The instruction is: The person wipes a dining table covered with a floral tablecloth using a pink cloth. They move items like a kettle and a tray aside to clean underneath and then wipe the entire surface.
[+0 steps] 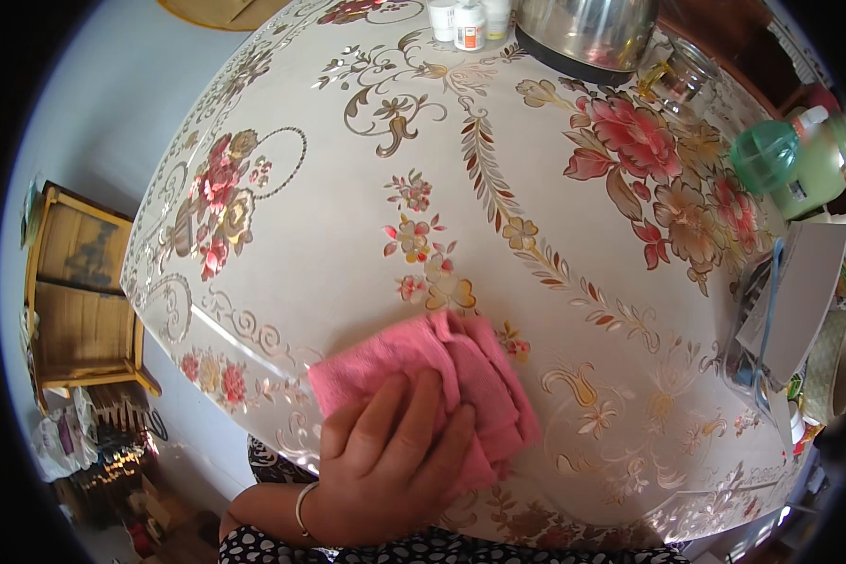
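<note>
My left hand [390, 456] lies palm down on a folded pink cloth [479, 381], its fingers bent and pressed into the fabric. Under the cloth is a white tablecloth [338, 244] with red, pink and gold flowers, near the table's front edge. A thin bangle [303, 510] circles my left wrist, and the forearm comes in from the lower left. My right hand does not show anywhere in the picture.
A metal kettle [583, 33] and small white bottles [470, 26] stand at the far side. Along the right are a glass mug [679, 73], a green bottle [766, 155] and a clear container [757, 324]. A wooden chair [85, 324] stands left of the table.
</note>
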`<state>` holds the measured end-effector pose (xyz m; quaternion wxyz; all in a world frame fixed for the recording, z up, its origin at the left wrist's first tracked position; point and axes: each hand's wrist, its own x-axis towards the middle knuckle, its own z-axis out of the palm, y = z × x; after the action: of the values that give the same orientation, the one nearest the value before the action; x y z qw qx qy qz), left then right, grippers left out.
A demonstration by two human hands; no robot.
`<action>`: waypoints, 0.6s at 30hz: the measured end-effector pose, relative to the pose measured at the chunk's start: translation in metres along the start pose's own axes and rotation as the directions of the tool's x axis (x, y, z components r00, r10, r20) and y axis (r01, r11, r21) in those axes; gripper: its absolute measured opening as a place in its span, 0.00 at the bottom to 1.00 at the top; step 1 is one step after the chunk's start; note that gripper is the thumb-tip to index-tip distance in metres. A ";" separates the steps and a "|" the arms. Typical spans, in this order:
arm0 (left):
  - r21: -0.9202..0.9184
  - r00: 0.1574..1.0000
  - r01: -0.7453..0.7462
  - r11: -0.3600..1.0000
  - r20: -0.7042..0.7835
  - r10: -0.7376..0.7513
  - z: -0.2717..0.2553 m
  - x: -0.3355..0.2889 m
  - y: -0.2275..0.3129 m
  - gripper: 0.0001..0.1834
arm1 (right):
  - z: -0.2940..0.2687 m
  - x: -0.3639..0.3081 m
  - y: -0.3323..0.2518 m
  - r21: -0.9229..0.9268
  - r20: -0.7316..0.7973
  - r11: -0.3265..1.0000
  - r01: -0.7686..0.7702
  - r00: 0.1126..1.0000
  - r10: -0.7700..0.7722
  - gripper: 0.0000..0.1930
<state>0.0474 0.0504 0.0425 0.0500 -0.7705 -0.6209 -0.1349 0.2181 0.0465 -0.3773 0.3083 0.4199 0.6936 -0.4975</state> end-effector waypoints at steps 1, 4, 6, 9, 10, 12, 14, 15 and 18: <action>-0.075 0.999 -0.031 0.997 0.018 0.033 -0.001 0.001 -0.005 0.19 | -0.001 0.004 -0.002 -0.002 -0.005 1.000 -0.006 1.000 0.006 0.21; -0.188 0.992 -0.113 0.976 -0.081 0.099 0.009 -0.006 -0.014 0.20 | 0.002 0.013 -0.005 0.012 -0.020 0.999 -0.035 0.999 0.035 0.21; -0.217 0.979 -0.173 0.961 -0.143 0.144 0.008 -0.013 -0.017 0.21 | 0.007 0.012 -0.006 0.034 -0.040 0.998 -0.044 0.998 0.045 0.21; -0.265 0.963 -0.269 0.926 -0.084 0.255 0.002 -0.017 -0.025 0.19 | 0.029 0.004 -0.014 0.076 -0.034 0.997 -0.018 0.999 0.021 0.21; -0.291 0.954 -0.301 0.908 -0.072 0.293 0.000 -0.019 -0.027 0.19 | 0.042 0.000 -0.020 0.088 -0.030 0.996 -0.001 1.000 0.004 0.21; -0.319 0.949 -0.315 0.894 -0.110 0.295 0.002 -0.027 -0.029 0.23 | 0.071 -0.013 -0.028 0.108 -0.010 0.993 0.043 0.999 -0.042 0.21; -0.308 0.940 -0.341 0.888 -0.124 0.318 0.000 -0.030 -0.034 0.24 | 0.097 -0.031 -0.038 0.142 0.024 0.985 0.095 0.995 -0.100 0.22; -0.357 0.935 -0.355 0.864 -0.126 0.332 -0.002 -0.031 -0.037 0.29 | 0.109 -0.041 -0.042 0.165 0.045 0.979 0.120 0.991 -0.129 0.22; -0.387 0.935 -0.354 0.851 -0.177 0.308 0.000 -0.040 -0.043 0.36 | 0.129 -0.070 -0.054 0.207 0.088 0.956 0.207 0.970 -0.229 0.22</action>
<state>-0.0019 0.0225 0.0281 -0.0578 -0.8505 -0.4325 -0.2936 0.2031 -0.1041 -0.3351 0.2467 0.3410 0.6648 -0.6172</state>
